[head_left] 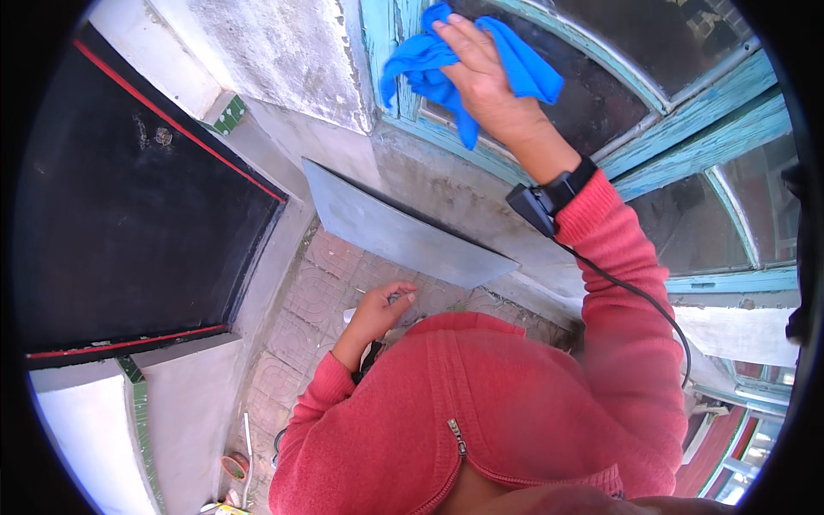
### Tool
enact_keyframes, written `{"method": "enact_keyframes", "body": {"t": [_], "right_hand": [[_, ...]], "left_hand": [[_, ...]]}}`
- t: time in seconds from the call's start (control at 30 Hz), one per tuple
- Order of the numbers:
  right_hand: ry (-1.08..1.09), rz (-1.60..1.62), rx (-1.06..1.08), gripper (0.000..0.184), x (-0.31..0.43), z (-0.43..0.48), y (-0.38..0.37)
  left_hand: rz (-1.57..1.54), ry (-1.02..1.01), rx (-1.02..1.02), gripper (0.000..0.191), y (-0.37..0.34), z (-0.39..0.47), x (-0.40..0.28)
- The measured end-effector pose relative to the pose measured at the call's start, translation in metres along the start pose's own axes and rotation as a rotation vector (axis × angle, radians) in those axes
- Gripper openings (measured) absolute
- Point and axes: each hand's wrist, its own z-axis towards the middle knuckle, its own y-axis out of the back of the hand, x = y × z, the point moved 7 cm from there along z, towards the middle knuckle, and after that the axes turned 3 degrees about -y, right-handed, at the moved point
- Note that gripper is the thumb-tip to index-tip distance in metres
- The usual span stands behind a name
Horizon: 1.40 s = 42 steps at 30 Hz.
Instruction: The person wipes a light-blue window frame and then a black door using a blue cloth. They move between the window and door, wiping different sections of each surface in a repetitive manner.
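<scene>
My right hand [479, 80] is raised at the top of the view and presses a bright blue cloth [531, 64] against the window. The cloth spreads out on both sides of my fingers, over a dark glass pane [579, 96] and the peeling turquoise wooden frame [402, 100]. A black device is strapped to my right wrist, with a cable running along the sleeve. My left hand [384, 309] hangs low in front of my body, its fingers loosely curled and apart, with no held object visible in it.
A grey flat board [405, 232] leans against the wall below the window. Patterned paving tiles [315, 283] cover the ground. To the left is a black panel [129, 206] with red edging. A small plant pot [235, 466] and a white pipe [247, 450] are at the lower left.
</scene>
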Motion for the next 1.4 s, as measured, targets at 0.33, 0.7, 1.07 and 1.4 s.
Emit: {"method": "enact_keyframes", "body": {"t": [0.33, 0.7, 1.07, 1.4], "right_hand": [[-0.139, 0.108, 0.124, 0.021, 0.006, -0.101, 0.016], [-0.101, 0.234, -0.28, 0.019, -0.012, -0.065, 0.056], [-0.361, 0.377, -0.14, 0.023, 0.025, -0.134, 0.112], [-0.999, -0.746, -0.767, 0.028, -0.055, -0.299, 0.345]], "left_hand": [[-0.065, 0.052, 0.061, 0.021, -0.015, 0.007, 0.003], [0.026, 0.036, 0.173, 0.022, -0.047, 0.033, -0.013], [0.074, 0.156, 0.227, 0.021, -0.069, 0.032, -0.021], [0.157, 0.014, 0.357, 0.021, -0.11, 0.05, -0.042]]}}
